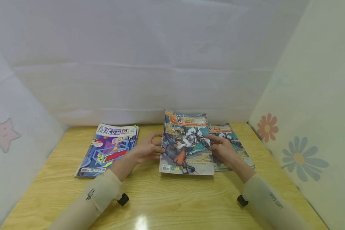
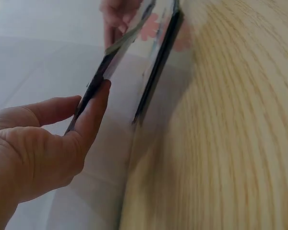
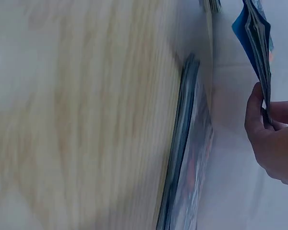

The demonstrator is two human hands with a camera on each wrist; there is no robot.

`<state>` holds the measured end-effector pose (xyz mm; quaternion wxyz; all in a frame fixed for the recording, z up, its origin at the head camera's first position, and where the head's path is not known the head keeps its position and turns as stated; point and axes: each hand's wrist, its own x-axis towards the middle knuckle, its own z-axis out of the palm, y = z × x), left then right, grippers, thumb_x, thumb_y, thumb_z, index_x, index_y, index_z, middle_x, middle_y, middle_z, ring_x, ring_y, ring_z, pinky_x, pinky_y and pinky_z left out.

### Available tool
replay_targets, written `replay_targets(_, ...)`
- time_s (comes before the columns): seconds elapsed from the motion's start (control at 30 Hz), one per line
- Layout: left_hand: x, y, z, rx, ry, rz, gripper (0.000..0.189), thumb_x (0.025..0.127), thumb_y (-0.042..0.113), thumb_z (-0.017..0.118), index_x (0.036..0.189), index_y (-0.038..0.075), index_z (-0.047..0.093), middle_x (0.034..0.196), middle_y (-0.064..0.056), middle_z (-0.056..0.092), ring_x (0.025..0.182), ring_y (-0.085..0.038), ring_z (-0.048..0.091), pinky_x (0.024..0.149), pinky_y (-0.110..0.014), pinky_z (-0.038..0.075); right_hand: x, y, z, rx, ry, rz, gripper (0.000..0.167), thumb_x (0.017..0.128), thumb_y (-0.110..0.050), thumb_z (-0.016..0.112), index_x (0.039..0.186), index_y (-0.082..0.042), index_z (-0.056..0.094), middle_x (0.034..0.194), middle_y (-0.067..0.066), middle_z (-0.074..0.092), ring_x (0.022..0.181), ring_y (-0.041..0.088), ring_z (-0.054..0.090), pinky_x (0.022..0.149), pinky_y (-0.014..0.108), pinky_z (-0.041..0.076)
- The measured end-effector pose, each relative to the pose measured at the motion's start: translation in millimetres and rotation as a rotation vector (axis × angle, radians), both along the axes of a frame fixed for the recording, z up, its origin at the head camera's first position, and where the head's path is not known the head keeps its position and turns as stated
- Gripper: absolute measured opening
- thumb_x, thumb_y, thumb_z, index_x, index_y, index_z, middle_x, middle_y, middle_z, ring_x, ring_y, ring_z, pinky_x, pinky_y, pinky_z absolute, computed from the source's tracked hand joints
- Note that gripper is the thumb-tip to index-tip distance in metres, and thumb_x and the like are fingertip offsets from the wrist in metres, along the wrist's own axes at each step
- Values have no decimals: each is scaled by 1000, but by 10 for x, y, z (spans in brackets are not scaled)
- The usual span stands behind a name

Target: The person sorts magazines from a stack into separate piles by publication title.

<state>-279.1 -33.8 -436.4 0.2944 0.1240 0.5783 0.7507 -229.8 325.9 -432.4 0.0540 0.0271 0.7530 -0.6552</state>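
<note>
A magazine with a comic-style cover and an orange title hangs level above the table in the head view, its cover facing up. At its left edge, my left hand pinches it between thumb and fingers. My right hand grips the opposite edge. In the left wrist view, the thin magazine lies between the thumb and fingers of the left hand. Slightly spread pages of the magazine show in the right wrist view, pinched by the right hand.
Partly behind the right hand, more magazines with a matching cover lie on the wooden table. A stack of purple-covered magazines lies at the left. White cloth walls enclose the table's back and sides.
</note>
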Motion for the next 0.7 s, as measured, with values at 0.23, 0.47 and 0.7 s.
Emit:
replay_targets(0.23,-78,455,-199,-41,-3,-43,74,90,-17,65,150,12,32,129,-28,60,99,-40,68,86,-53,56,-18,432,55,73,12,-3,54,96,6,51,148,-8,54,142,14,42,63,19,41,60,42,42)
replay_targets(0.47,-28,1086,-353,-49,-35,0,74,86,-19,67,147,7,35,116,-27,66,91,-37,71,80,-49,59,-41,893,128,217,-14,18,54,96,6,46,150,-2,49,149,23,37,79,21,43,65,38,39)
replay_targets(0.7,87,1642,-324,-52,-35,61,73,85,-20,69,147,4,36,114,-28,67,87,-38,71,79,-50,59,-89,1349,166,283,-37,-2,54,97,4,45,150,1,47,160,25,27,98,29,45,65,37,41)
